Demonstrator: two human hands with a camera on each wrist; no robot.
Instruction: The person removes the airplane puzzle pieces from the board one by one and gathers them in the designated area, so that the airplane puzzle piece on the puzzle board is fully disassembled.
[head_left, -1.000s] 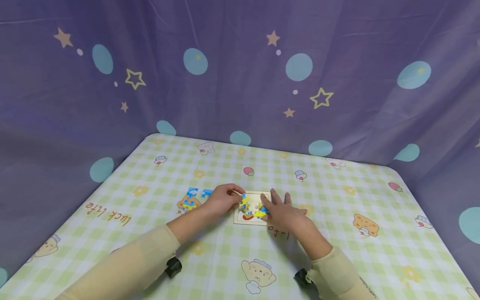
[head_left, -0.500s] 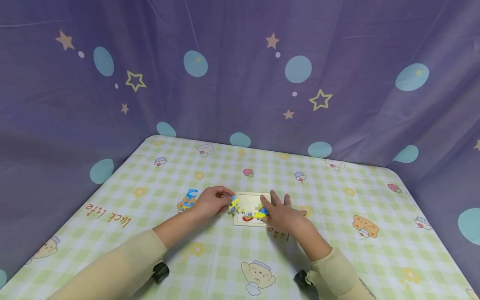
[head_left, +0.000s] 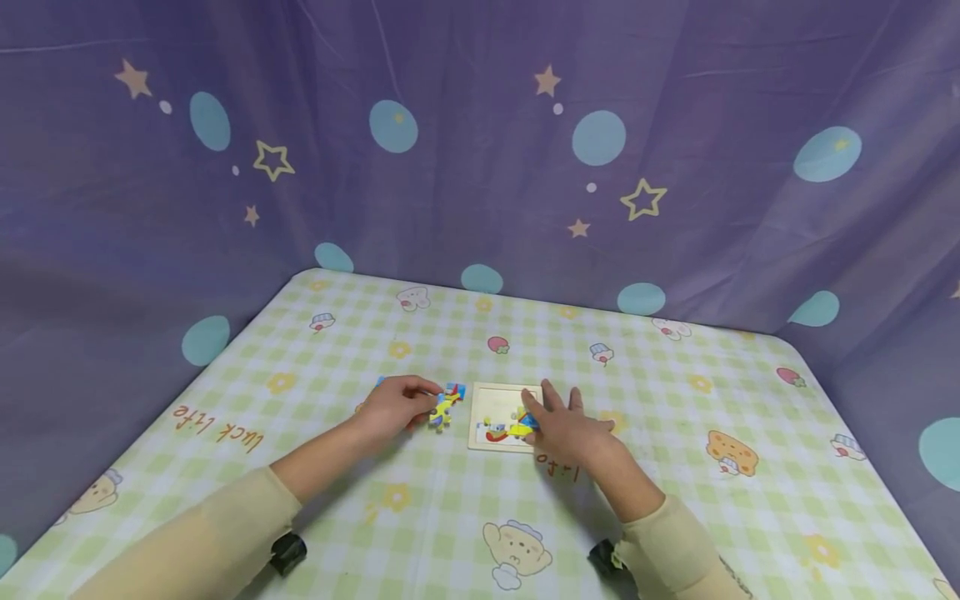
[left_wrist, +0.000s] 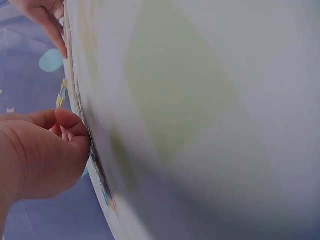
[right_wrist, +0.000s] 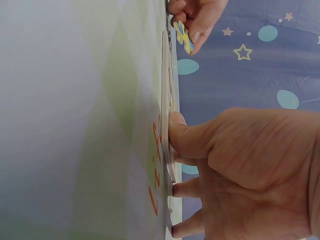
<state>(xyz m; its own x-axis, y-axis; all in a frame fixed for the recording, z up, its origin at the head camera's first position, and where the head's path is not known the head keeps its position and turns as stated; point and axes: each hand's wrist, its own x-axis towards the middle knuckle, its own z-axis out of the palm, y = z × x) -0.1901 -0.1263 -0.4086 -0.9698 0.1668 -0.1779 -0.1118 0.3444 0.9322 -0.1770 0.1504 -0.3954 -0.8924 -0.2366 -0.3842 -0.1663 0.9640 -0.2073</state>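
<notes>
A small wooden puzzle tray (head_left: 489, 390) lies flat, with several colored jigsaw pieces (head_left: 497, 432) along its near side. Just left of it, my left hand (head_left: 393, 408) pinches a yellow and blue jigsaw piece (head_left: 441, 412) between thumb and fingers; the right wrist view shows this piece (right_wrist: 184, 37) tilted. My right hand (head_left: 566, 429) rests over the tray's right edge, thumb on the tray and the other fingers spread onto the cloth. It partly covers a blue and yellow piece (head_left: 527, 419).
A green checked tablecloth (head_left: 480, 517) with printed cartoons covers the table. A bit of a blue piece (head_left: 381, 380) shows behind my left hand, which hides what lies there. A purple patterned curtain (head_left: 480, 208) stands beyond the table's back edge.
My left hand has moved left from above the tray, carrying the yellow and blue jigsaw piece off it, and now covers most of the loose pieces there. My right hand has stayed in place.
</notes>
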